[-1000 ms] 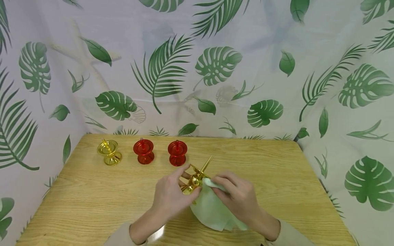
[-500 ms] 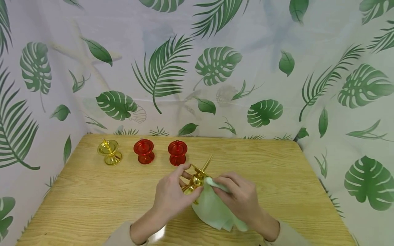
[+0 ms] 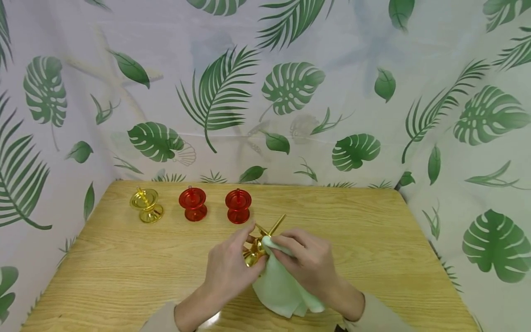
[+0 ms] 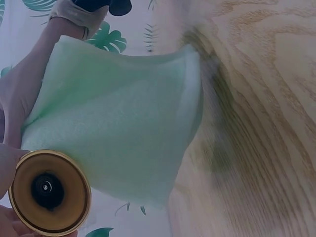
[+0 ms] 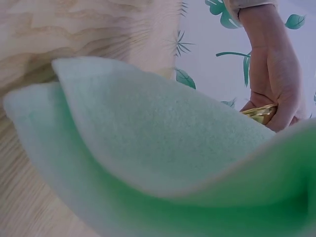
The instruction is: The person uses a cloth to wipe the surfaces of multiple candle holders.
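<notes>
My left hand point(image 3: 230, 263) holds a shiny gold candle holder point(image 3: 251, 258) tilted over the table, its thin spike pointing up and to the right. Thumb and fingers lie around its lower part. In the left wrist view the round base point(image 4: 70, 197) faces the camera, showing a dark hollow centre. My right hand point(image 3: 309, 263) pinches a pale green cloth point(image 3: 279, 287) and presses its bunched edge against the candle holder just below the spike. The rest of the cloth hangs down beneath that hand and fills much of the right wrist view, partly hiding the candle holder.
Along the back left of the wooden table point(image 3: 352, 216) stand three small upright candle holders: one gold point(image 3: 151, 214), one red point(image 3: 196, 212) and another red point(image 3: 238, 214). A leaf-printed cloth backdrop point(image 3: 307, 152) rises behind the table and along both sides.
My right hand has shifted left with the cloth, which now covers more of the candle holder's middle. The spike sits slightly lower. My left hand keeps its hold almost in place.
</notes>
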